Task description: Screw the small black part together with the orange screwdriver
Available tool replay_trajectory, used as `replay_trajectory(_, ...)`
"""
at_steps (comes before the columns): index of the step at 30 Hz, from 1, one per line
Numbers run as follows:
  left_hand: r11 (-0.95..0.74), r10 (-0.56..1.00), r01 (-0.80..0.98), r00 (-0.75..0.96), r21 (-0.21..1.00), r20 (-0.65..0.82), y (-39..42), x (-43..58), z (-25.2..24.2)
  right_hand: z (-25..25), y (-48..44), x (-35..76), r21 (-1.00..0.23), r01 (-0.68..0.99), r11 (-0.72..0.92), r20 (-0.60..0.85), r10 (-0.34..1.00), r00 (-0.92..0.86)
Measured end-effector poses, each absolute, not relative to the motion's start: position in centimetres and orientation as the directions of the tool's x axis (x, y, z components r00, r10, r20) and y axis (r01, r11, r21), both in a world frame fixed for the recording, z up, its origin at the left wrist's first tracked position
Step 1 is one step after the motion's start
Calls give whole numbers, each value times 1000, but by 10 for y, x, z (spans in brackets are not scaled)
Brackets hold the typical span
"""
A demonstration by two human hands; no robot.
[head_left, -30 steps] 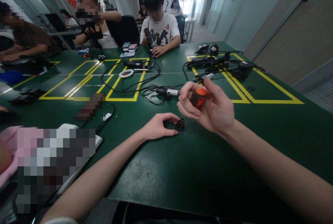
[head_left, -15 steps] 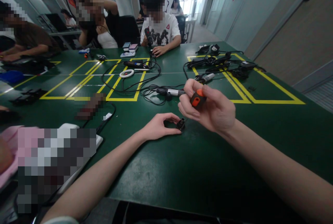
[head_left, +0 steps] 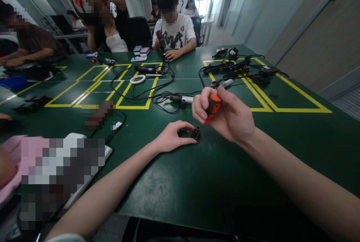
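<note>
My right hand grips a short screwdriver with an orange and black handle, held tilted with its tip down at a small dark cylindrical part on the green table. My left hand rests on the table just left of that part, thumb and fingers pinching it to hold it still. Whether the tip sits in a screw is too small to tell.
Tangled black cables, a silver-and-black tool and a white ring lie beyond my hands inside yellow tape boxes. More cables and devices sit far right. A blurred pile is near left. Several people sit along the far and left edges.
My right hand turned the screwdriver from lying sideways in the fingers to pointing down, and lowered its tip onto the small part. My left hand stayed put.
</note>
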State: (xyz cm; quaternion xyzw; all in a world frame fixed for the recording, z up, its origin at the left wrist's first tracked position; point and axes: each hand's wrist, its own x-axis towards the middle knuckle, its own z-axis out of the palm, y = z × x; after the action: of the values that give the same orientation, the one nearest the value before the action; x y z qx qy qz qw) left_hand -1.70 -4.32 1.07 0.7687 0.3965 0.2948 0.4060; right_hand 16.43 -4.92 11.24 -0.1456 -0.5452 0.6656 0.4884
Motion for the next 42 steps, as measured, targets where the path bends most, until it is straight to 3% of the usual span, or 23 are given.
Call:
replay_trajectory(15, -318, 881, 413, 462, 853, 104, -43, -16, 10, 111, -48, 163, -903, -429, 30, 262, 829, -493)
replay_trajectory(21, -314, 876, 394, 471, 864, 103, -43, -16, 12, 110, -50, 163, -857, -514, 34, 319, 819, -478)
replay_trajectory(27, -302, 871, 382, 482, 873, 90, -42, -16, 10, 110, -47, 162, -892, -450, 30, 280, 819, -501)
replay_trajectory(42, -269, 879, 378, 473, 886, 65, -43, -15, 13, 109, -48, 163, -878, -476, 49, 292, 843, -452)
